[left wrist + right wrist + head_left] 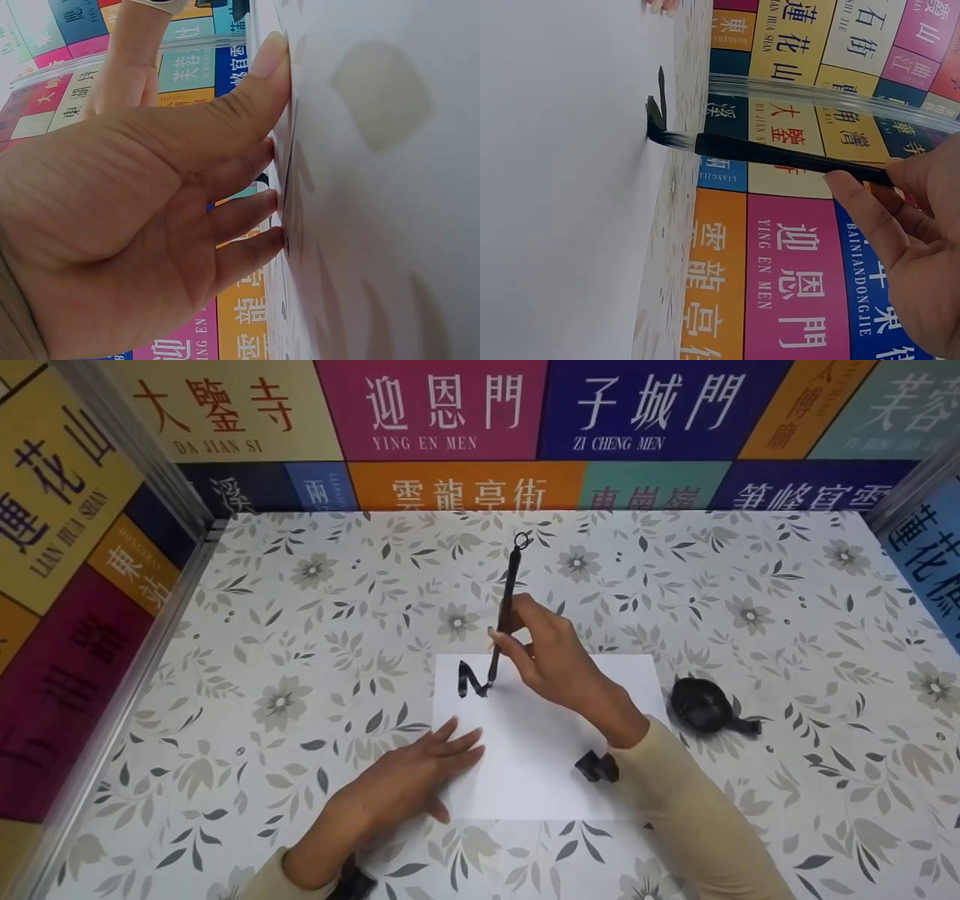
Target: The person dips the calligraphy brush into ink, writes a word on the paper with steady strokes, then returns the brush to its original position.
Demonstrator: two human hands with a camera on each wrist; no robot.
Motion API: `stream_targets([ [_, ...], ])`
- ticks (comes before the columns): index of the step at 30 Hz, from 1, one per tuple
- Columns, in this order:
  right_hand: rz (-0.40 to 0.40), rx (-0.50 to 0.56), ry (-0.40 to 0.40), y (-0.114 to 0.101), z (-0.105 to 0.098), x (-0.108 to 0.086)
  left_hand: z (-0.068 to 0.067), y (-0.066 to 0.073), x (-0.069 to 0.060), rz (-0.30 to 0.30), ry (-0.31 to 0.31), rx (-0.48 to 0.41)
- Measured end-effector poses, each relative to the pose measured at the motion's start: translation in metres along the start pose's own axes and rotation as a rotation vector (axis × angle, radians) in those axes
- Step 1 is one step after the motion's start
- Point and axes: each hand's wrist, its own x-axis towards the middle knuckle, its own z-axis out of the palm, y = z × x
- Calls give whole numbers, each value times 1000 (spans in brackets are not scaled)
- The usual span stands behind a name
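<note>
My right hand (559, 660) grips a dark calligraphy brush (508, 592) held nearly upright, a loop at its top end. In the right wrist view the brush's bristles (676, 140), black at the tip and pale near the ferrule, touch the white paper (562, 210). Thick black strokes (471, 679) like an "N" stand near the sheet's upper left corner, and the tip is at their right end. My left hand (409, 772) rests its spread fingertips on the paper's left edge, as the left wrist view (150, 195) also shows.
A round black ink dish (701, 705) with a short handle sits right of the paper. Dark angular blocks show at the right forearm and below the left wrist. A floral cloth (315, 660) covers the table; panels with Chinese characters (450, 412) stand behind and beside it.
</note>
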Motion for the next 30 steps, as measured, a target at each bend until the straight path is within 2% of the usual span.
stream_targets([
  [16,18,-26,29,4,2,0,-1,0,1,-11,-28,9],
  [30,3,-34,98,11,4,-1,-2,2,2,-46,-59,-8],
])
